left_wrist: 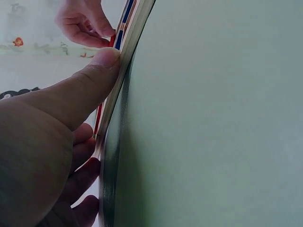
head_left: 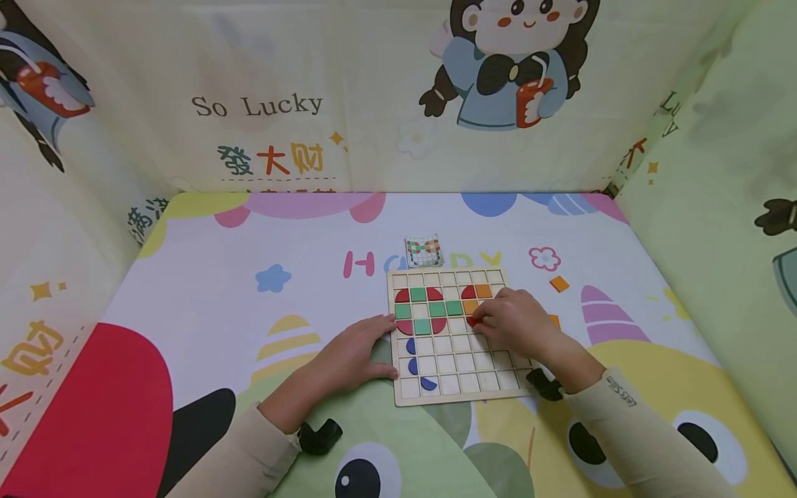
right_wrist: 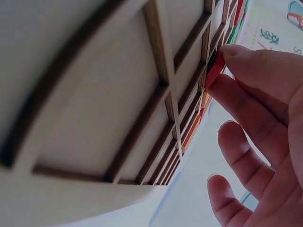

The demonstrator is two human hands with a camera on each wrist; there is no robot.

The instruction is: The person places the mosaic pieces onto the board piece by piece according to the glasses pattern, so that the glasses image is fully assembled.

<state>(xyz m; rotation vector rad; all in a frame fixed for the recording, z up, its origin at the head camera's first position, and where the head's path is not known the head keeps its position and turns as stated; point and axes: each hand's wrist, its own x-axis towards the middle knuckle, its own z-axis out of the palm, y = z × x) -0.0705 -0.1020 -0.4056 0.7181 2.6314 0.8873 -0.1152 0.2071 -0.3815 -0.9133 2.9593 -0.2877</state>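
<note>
A wooden grid board point(head_left: 457, 362) lies on the table. My left hand point(head_left: 355, 356) rests along its left edge, fingers and thumb spread apart; in the left wrist view the thumb point(left_wrist: 92, 73) touches the rim. Over the board's upper right part, my right hand point(head_left: 521, 324) pinches a small red piece point(right_wrist: 215, 70) between thumb and index finger, tilted at a cell. Green squares point(head_left: 417, 294) and red rounded pieces point(head_left: 403, 326) fill cells at upper left. Another red piece point(head_left: 468, 292) and orange squares point(head_left: 483, 291) sit at upper right, partly beside the right hand.
Blue half-round pieces point(head_left: 428, 383) lie in cells down the board's left side. A small pattern card point(head_left: 424, 251) lies just behind the board. Loose orange squares point(head_left: 559, 284) are on the patterned tablecloth point(head_left: 349, 242) to the right, one partly behind the right wrist.
</note>
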